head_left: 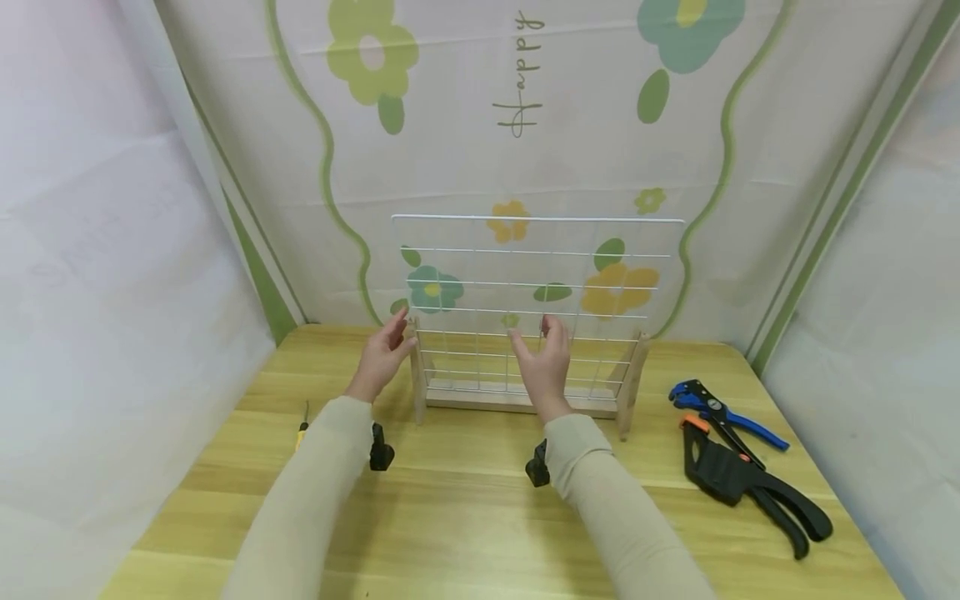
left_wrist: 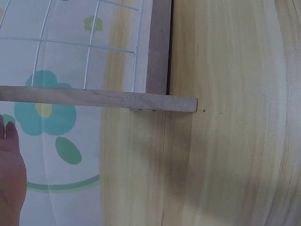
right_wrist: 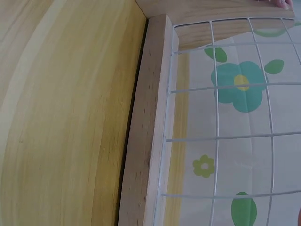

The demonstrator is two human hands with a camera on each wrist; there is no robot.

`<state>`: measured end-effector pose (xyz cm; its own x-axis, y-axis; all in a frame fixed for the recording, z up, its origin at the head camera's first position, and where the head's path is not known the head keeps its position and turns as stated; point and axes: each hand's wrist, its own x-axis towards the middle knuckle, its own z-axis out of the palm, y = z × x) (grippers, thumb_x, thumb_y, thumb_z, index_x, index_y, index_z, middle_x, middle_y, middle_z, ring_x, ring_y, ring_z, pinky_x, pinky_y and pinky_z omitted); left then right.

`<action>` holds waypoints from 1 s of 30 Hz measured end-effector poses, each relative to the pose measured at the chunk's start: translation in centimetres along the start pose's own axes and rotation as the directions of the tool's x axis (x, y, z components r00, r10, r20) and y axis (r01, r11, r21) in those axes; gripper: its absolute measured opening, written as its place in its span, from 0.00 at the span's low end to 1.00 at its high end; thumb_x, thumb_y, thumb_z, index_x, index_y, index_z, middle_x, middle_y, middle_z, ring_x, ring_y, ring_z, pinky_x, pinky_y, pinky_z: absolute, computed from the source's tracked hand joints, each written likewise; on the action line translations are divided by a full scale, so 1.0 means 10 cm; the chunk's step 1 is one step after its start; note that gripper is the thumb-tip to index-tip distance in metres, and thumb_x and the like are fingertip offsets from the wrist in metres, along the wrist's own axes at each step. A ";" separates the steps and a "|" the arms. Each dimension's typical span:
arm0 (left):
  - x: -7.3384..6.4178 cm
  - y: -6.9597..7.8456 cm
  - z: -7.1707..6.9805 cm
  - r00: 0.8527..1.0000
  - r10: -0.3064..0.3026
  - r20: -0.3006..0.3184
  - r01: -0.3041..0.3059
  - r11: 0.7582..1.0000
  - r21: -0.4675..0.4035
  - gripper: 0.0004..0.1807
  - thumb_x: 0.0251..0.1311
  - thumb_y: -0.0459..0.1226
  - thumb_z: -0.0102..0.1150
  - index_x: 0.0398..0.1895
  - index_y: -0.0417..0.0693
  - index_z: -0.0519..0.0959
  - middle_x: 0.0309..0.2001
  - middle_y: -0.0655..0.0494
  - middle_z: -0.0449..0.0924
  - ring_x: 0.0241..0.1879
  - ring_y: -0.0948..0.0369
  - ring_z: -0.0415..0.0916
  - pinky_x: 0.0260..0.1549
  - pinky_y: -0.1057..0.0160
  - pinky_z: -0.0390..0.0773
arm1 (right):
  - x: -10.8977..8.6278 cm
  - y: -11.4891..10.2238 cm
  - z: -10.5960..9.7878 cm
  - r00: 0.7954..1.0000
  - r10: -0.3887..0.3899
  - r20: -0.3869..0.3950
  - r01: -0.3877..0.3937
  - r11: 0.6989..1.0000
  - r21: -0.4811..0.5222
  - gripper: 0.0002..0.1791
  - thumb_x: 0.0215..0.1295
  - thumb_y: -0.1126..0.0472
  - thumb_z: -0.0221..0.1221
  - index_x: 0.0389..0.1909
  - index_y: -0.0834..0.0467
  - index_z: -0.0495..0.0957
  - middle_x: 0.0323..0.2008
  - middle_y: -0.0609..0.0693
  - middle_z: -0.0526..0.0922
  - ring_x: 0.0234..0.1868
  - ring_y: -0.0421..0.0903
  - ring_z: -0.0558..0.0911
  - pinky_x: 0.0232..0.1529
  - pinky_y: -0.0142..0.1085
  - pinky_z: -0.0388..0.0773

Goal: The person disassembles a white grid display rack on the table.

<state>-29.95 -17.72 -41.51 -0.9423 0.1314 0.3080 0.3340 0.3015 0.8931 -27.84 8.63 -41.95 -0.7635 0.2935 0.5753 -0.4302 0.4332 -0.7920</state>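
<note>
A white wire grid panel (head_left: 525, 287) stands upright in a wooden frame with a bottom rail (head_left: 517, 404) and two side legs (head_left: 632, 387). My left hand (head_left: 381, 357) is at the left leg, thumb and fingers spread and close beside the top of the wood. In the left wrist view that hand (left_wrist: 10, 176) shows at the left edge, near the wooden leg (left_wrist: 94, 97). In front of the grid my right hand (head_left: 546, 363) is raised with thumb and fingers apart and holds nothing. The right wrist view shows the grid's wires (right_wrist: 216, 113) along the rail (right_wrist: 141, 132).
On the right of the wooden table (head_left: 465, 517) lie a blue-and-black wire stripper (head_left: 716, 408) and a black tool with long handles and an orange tip (head_left: 738, 479). A small yellow-and-black tool (head_left: 302, 429) lies left, partly behind the left sleeve. A flower-print curtain (head_left: 450, 158) hangs behind.
</note>
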 end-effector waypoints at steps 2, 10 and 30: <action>0.01 0.01 0.01 1.000 -0.019 0.022 0.019 1.000 0.013 0.33 0.64 0.31 0.52 0.71 0.42 0.52 0.70 0.43 0.52 0.67 0.48 0.54 0.65 0.53 0.59 | 0.01 0.01 0.04 1.000 0.007 -0.008 -0.008 1.000 -0.020 0.31 0.57 0.50 0.63 0.53 0.65 0.65 0.45 0.58 0.71 0.50 0.60 0.72 0.53 0.46 0.71; 0.00 0.01 0.07 0.998 -0.061 0.025 0.062 0.998 -0.033 0.32 0.65 0.30 0.48 0.71 0.48 0.53 0.70 0.47 0.53 0.67 0.51 0.57 0.63 0.57 0.62 | 0.03 0.01 0.15 0.998 0.016 -0.054 -0.020 0.996 -0.086 0.35 0.50 0.50 0.69 0.50 0.66 0.64 0.41 0.59 0.70 0.43 0.52 0.70 0.48 0.44 0.72; -0.02 -0.02 0.16 0.998 -0.052 -0.022 0.049 0.993 -0.104 0.31 0.67 0.31 0.47 0.72 0.48 0.52 0.70 0.47 0.52 0.67 0.52 0.56 0.63 0.59 0.62 | 0.04 0.03 0.22 0.992 -0.040 -0.120 0.016 0.981 -0.195 0.31 0.49 0.51 0.69 0.42 0.66 0.63 0.34 0.55 0.66 0.36 0.50 0.67 0.39 0.41 0.70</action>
<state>-29.77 -16.29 -42.26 -0.9587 0.0948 0.2683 0.2826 0.2074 0.9366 -29.37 6.97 -42.41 -0.6821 0.3761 0.6272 -0.3404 0.5958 -0.7274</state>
